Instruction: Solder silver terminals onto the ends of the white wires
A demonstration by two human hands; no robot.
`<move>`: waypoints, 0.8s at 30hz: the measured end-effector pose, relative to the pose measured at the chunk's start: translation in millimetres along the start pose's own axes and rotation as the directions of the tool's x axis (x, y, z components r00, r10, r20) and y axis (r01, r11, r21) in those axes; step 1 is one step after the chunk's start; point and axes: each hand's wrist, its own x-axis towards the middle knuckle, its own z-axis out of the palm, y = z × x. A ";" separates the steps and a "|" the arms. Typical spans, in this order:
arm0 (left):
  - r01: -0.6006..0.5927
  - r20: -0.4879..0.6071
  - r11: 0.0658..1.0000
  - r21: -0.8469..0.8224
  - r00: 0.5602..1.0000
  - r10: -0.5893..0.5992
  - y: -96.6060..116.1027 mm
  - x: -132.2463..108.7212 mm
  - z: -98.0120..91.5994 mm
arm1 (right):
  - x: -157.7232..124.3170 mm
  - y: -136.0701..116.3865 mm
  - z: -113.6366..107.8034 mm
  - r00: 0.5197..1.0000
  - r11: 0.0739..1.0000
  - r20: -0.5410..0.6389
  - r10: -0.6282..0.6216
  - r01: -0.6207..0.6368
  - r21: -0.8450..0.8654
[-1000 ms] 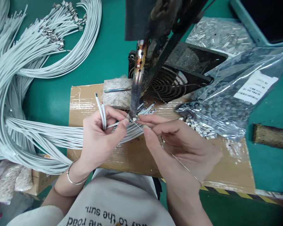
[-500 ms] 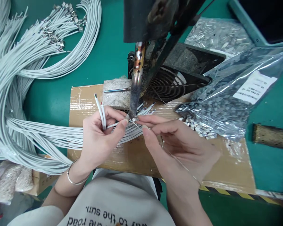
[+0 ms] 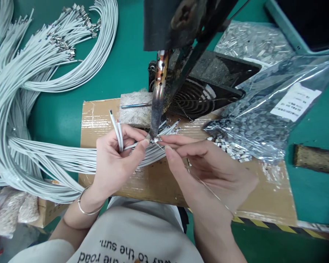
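My left hand is closed on white cables; two cut ends stick up from the fist, and one cable's tip is pinched between thumb and forefinger. Thin solder wire runs through my right hand, pinched by thumb and fingers, its end at the joint. A small metal connector lies between the fingertips of both hands, beside the cable tip. From above, the dark tip of a soldering iron comes down to that spot. Which fingers bear on the connector is hard to make out.
Cardboard lies under the hands. Behind the iron stands a black fan. Small connectors spill from a clear plastic bag at right. Bundled white cables fill the left. A grey block sits left of the iron.
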 end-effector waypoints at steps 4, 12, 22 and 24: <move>0.014 0.018 0.999 -0.029 1.000 -0.014 0.0 0.6 0.9 | -0.7 -0.6 1.8 1.000 1.000 -0.010 0.016 -0.016 0.018; 0.014 0.013 0.999 -0.041 1.000 -0.013 0.0 0.4 2.0 | -0.8 -0.3 1.7 1.000 1.000 -0.009 0.008 -0.008 -0.004; -0.004 -0.008 1.000 -0.007 1.000 0.004 -0.2 -0.2 0.3 | -0.4 2.1 0.6 1.000 1.000 0.017 -0.024 0.024 0.013; -0.005 0.005 1.000 -0.012 1.000 0.005 -0.8 0.0 0.3 | 0.1 2.7 0.2 1.000 1.000 0.014 -0.016 0.016 0.016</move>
